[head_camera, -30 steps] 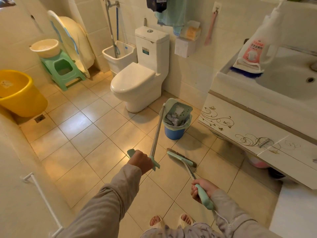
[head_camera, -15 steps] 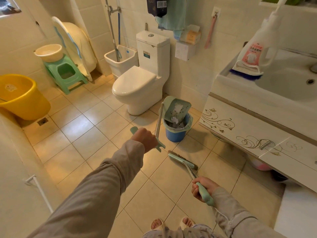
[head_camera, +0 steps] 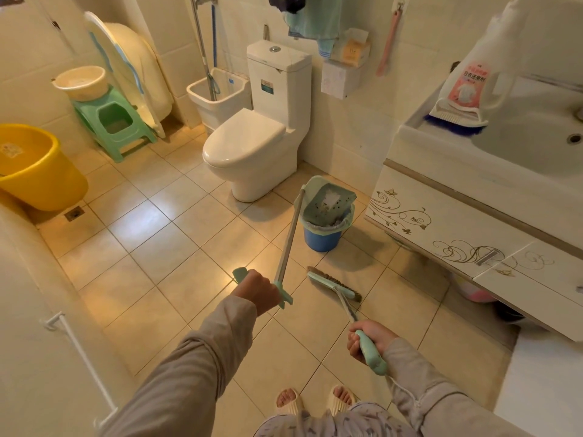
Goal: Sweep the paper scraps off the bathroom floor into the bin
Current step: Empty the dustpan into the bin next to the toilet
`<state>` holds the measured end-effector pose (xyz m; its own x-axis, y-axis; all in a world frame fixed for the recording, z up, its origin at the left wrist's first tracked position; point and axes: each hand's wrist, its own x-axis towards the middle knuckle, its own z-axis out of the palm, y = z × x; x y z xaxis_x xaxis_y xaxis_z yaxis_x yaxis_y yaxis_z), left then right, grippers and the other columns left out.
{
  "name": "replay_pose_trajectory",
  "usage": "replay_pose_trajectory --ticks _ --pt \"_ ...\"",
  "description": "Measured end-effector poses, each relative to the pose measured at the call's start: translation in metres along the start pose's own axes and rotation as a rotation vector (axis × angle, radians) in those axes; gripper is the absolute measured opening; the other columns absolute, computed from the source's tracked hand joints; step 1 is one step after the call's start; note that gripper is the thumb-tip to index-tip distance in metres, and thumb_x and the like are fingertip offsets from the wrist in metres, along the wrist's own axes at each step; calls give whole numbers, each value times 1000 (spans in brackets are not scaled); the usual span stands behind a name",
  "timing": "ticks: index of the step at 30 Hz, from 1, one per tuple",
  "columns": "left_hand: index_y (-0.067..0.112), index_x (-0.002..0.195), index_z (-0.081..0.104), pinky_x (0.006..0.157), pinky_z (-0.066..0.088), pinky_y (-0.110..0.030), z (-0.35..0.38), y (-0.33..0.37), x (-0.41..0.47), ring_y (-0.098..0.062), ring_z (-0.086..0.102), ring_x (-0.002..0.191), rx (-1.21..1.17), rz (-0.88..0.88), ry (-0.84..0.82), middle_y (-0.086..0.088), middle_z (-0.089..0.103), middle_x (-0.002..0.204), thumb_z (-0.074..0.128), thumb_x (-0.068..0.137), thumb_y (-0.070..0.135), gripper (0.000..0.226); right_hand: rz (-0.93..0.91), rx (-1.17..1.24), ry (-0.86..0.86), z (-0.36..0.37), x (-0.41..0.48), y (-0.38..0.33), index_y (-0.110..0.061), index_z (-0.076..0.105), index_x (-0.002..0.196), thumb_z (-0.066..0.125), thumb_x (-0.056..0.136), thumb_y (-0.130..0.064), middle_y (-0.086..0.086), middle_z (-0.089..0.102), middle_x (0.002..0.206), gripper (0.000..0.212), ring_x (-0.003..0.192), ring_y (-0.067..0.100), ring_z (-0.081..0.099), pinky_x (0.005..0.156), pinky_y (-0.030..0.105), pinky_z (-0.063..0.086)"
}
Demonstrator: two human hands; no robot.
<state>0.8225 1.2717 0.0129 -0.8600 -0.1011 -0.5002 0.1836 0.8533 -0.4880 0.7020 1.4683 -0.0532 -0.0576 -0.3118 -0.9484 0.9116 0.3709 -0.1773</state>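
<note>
Dustpan point(head_camera: 328, 200) tipping over the blue bin point(head_camera: 322, 236), scraps nearly all inside

Left hand point(head_camera: 258, 290) is closing tight around the green grip at the end of the long dustpan handle point(head_camera: 288, 244), and right hand point(head_camera: 370, 339) is wrapping around the broom point(head_camera: 334, 287) handle, with the bristles resting on the floor point(head_camera: 189, 247) at 5 o'clock from the bin. Paper scraps point(head_camera: 331, 197) are looking very light and soft, so I judge they are sliding off easily but could also flutter past the rim; one pale piece is clinging to the pan. The pan is stiff plastic and light, and the far grip is giving long leverage, so steady wrist is needed. Compared with one second ago, the pan is tilting steeper, most white scraps are gone from it, and the left arm is stretching further forward. The toilet point(head_camera: 252, 146) is standing at 11 o'clock from the bin.
</note>
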Motion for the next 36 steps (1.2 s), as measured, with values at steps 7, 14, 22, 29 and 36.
replay_pose_trajectory --ticks 7,14,22,29,36 --pt "2 103 60 79 48 -28 -24 -43 9 -22 69 95 122 -18 27 -6 71 100 49 96 19 22 -11 2 -6 3 -2 -3 -11 33 56 31 97 -8 5 35 25 41 14 12 34 26 4 31" --pt "1 104 58 80 50 -28 -16 -39 6 -22 70 95 99 -42 73 -8 71 99 52 95 18 21 -19 15 1 3 -4 1 -11 34 56 31 98 -7 4 35 25 42 15 11 34 26 4 30" --pt "-4 110 57 90 48 -32 12 7 7 -25 68 102 -10 -15 -28 -11 69 106 52 94 12 23 -14 3 17 5 -2 2 -11 34 57 33 97 -7 4 36 25 40 15 11 34 26 5 31" --pt "-1 113 55 85 51 -31 31 7 -1 -23 70 94 -100 -29 -47 -10 71 100 58 90 12 27 -12 32 27 7 -2 7 -10 34 58 35 96 -5 4 38 26 38 16 11 37 27 8 35" --pt "5 117 50 77 52 -30 54 6 -14 -21 69 84 -389 -194 -34 -6 71 96 46 96 22 27 -10 73 25 9 -4 5 -10 35 58 36 95 -6 5 40 28 37 17 11 39 27 9 37"
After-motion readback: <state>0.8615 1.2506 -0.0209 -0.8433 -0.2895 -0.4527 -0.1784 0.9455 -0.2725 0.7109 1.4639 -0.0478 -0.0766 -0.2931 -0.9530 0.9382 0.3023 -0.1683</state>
